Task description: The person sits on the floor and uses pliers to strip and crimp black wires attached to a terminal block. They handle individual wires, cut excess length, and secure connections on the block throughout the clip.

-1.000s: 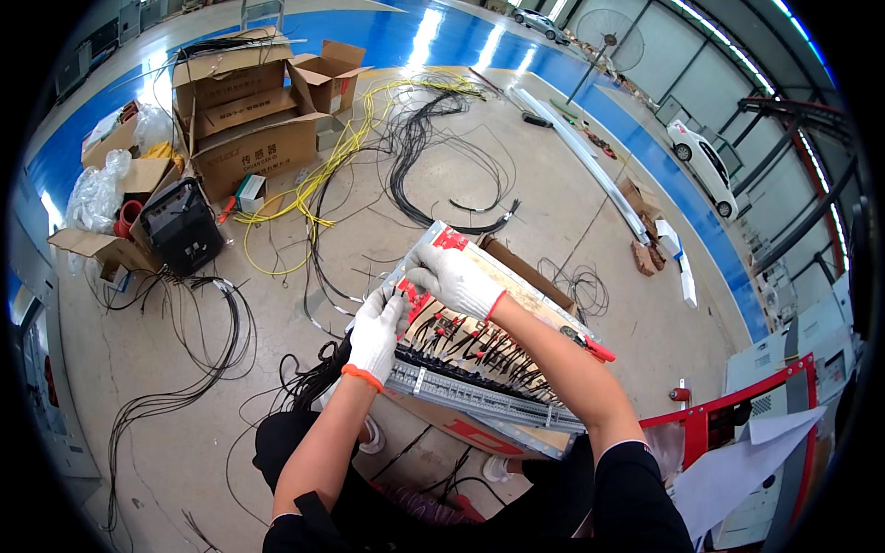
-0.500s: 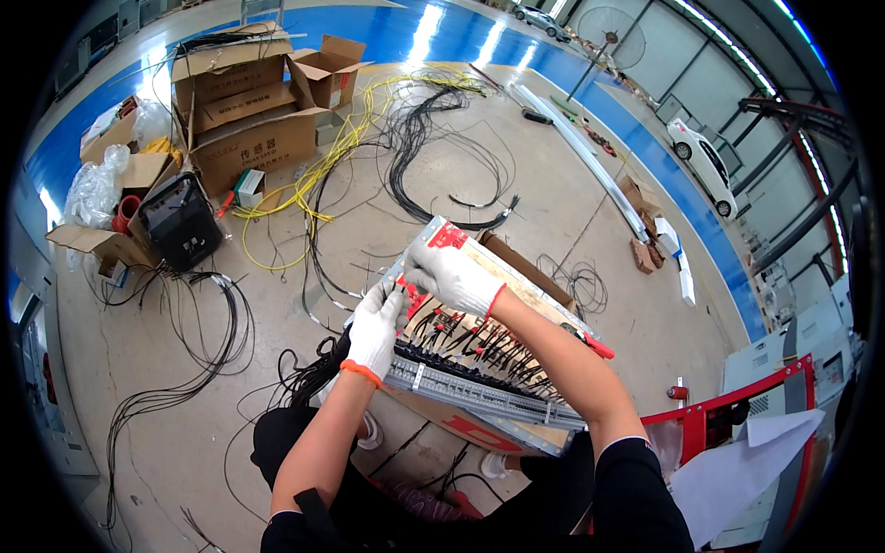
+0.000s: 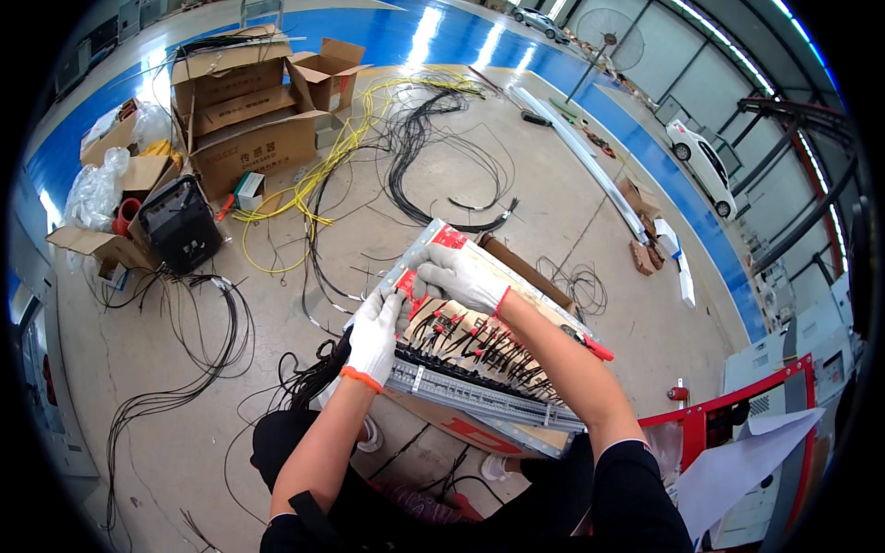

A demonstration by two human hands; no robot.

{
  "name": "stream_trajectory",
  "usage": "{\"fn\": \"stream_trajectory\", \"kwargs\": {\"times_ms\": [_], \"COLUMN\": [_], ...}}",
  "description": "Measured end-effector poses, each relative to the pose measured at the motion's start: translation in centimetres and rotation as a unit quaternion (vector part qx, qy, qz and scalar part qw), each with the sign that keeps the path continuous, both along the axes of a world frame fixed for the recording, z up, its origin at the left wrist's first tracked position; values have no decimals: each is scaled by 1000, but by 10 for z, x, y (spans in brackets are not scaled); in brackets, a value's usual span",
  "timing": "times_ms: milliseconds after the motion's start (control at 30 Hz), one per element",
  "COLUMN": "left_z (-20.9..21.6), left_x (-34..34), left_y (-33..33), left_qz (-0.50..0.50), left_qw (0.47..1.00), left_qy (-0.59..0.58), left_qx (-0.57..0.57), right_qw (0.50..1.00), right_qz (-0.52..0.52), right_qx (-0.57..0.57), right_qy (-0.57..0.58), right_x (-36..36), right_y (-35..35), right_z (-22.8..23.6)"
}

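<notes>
White knit gloves cover both my hands. My left hand is at the left end of a long panel of electrical parts, its fingers pinched together over the black wires there. What it pinches is too small to make out. Just right of it, my right hand is closed with curled fingers above a red-and-white board. Whatever lies in those fingers is hidden. Many short black wires with red ends stand in rows along the panel. A grey terminal strip runs along its near side.
Black cable bundles and yellow cable lie on the floor beyond the panel. Cardboard boxes and a black case stand at the far left. On the panel's right end rests a red-handled tool. A red frame stands at right.
My right hand has shifted slightly to the right and down, its fingers more curled. The left hand stays nearly in place.
</notes>
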State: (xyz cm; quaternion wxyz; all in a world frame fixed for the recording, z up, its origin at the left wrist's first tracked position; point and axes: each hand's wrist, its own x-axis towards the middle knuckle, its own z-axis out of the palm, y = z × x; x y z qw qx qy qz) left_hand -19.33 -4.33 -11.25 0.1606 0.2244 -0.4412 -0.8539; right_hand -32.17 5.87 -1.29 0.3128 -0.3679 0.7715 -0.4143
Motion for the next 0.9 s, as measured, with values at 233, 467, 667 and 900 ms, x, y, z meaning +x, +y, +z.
{"fn": "stream_trajectory", "kwargs": {"times_ms": [233,467,667,900], "left_z": [1,2,3,6], "left_x": [1,1,2,4], "left_y": [0,-1,-2,0], "left_qz": [-11,-12,-15,-15], "left_qw": [1000,1000,1000,1000], "left_qy": [7,0,4,12], "left_qx": [-3,-13,0,20], "right_qw": [999,1000,981,981], "right_qz": [-13,-15,39,59], "right_qx": [-27,-17,-4,-11], "right_qy": [20,-7,189,184], "right_x": [-5,0,3,4], "right_y": [-11,-14,-13,-11], "right_z": [-20,-17,-12,-12]}}
